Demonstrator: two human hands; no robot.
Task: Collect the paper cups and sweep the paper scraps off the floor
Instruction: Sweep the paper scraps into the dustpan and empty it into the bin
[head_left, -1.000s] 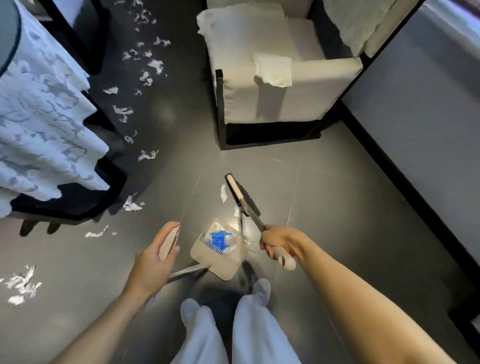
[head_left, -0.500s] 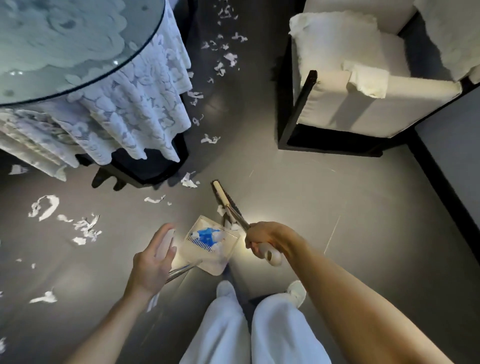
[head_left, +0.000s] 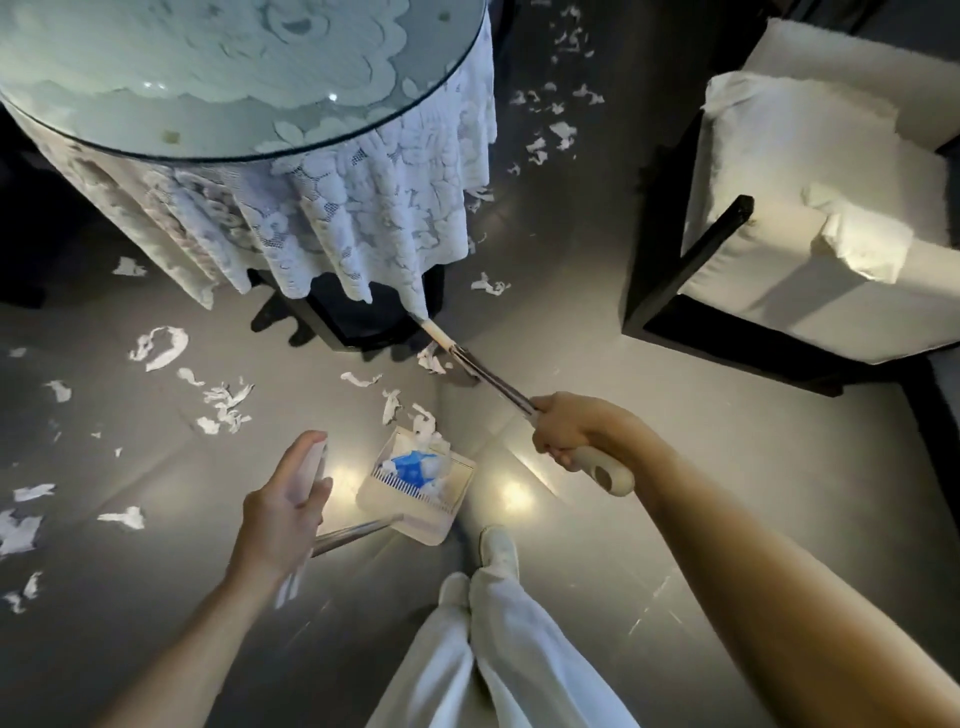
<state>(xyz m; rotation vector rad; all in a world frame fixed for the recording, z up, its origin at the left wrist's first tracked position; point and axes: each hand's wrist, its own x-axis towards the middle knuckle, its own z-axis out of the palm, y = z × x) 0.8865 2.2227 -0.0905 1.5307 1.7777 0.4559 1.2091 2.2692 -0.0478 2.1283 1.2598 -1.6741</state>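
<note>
by the bench, with right hand gripping the broom and left hand holding the pan, a hard sweep could snag the cloth.

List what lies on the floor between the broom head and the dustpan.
In the head view, paper scraps lie scattered there: one beside the broom head, others nearer the dustpan mouth. Otherwise bare floor.
</note>
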